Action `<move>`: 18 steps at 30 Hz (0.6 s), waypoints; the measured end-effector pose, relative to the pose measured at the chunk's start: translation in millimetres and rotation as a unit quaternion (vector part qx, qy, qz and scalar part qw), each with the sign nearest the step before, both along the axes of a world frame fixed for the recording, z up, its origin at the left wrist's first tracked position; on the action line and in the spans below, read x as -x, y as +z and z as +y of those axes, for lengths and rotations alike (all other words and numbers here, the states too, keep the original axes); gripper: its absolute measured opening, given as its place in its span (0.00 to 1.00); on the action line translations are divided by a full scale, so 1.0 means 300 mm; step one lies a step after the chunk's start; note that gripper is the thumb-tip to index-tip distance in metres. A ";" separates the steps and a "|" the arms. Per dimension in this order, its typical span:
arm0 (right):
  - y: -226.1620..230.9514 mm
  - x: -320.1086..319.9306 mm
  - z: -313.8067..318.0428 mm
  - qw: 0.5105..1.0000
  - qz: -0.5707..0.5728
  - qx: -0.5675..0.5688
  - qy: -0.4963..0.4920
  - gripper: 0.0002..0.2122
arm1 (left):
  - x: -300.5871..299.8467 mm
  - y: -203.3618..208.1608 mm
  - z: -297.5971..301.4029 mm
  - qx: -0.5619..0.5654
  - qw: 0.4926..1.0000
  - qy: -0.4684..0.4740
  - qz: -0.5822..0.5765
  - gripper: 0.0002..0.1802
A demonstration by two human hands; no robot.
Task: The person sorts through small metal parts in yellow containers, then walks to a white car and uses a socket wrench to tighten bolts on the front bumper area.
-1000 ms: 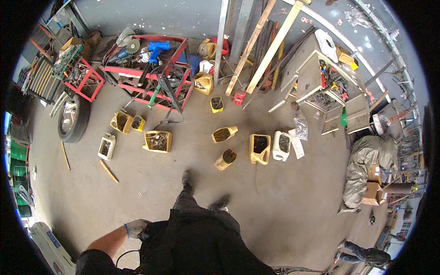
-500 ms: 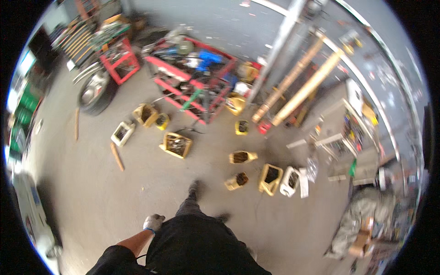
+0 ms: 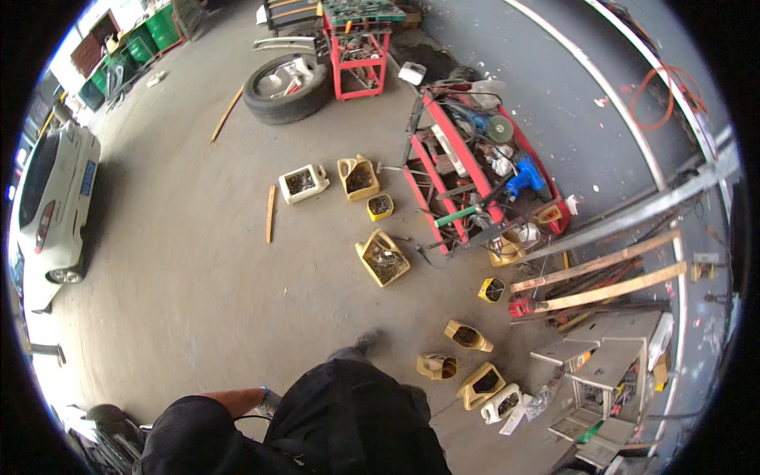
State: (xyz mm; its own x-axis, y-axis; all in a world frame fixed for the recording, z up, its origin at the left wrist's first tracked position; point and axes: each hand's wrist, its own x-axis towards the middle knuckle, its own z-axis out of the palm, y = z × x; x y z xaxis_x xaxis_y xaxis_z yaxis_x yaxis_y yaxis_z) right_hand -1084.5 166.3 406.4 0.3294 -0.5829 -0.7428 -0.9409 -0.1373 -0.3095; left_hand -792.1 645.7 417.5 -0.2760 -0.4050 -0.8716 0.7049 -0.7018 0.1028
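Observation:
My left hand (image 3: 270,403) hangs low at my left side in a pale glove. Dark clothing hides most of it, so its fingers do not show and I see nothing held. No part of my right hand is in view. On the floor ahead lie several cut-open plastic jugs with dark bits inside: a white jug (image 3: 319,177), a tan jug (image 3: 369,191) and a larger yellow jug (image 3: 369,255). A small yellow tub (image 3: 381,214) stands among them. Both hands are apart from all of these.
A red tool cart (image 3: 470,169) carries a blue power tool (image 3: 524,179). Wooden planks (image 3: 613,293) lean by the wall. Behind are a tyre (image 3: 273,113) and a red stand (image 3: 338,75). Strips of wood (image 3: 271,214) lie on the floor. A white car (image 3: 73,190) stands left.
The view has swung left, bringing the white car fully in and shifting the jugs and cart rightward. My left hand has moved partly behind my clothing.

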 end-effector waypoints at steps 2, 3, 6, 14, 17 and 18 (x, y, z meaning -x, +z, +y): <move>0.022 -0.068 -0.060 1.000 0.000 -0.002 0.011 0.16 | 0.031 0.032 -0.008 0.003 0.999 0.038 0.001 0.21; 0.027 -0.093 -0.083 1.000 0.002 -0.004 0.016 0.16 | 0.042 0.045 -0.013 0.000 0.998 0.057 -0.002 0.20; 0.029 -0.153 -0.157 0.999 0.011 -0.015 0.037 0.16 | 0.064 0.092 -0.026 -0.012 0.994 0.112 -0.011 0.20; -0.072 -0.329 -0.427 0.980 0.047 -0.047 0.190 0.16 | 0.097 0.190 -0.144 -0.098 0.958 0.247 -0.110 0.20; -0.140 -0.514 -0.619 0.945 0.034 -0.050 0.322 0.16 | 0.141 0.217 -0.238 -0.184 0.914 0.310 -0.187 0.20; -0.157 -0.590 -0.684 0.928 0.030 -0.052 0.369 0.16 | 0.148 0.224 -0.279 -0.212 0.898 0.328 -0.202 0.20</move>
State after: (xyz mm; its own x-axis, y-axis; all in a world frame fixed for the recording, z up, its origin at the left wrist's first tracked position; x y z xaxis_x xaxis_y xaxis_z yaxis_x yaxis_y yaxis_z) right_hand -907.4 -38.9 359.3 0.5659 -0.1393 -0.8126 -0.6193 -0.7224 -0.3075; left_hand -836.4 562.0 484.8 0.2742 0.0273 -0.9613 0.9462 -0.1864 0.2646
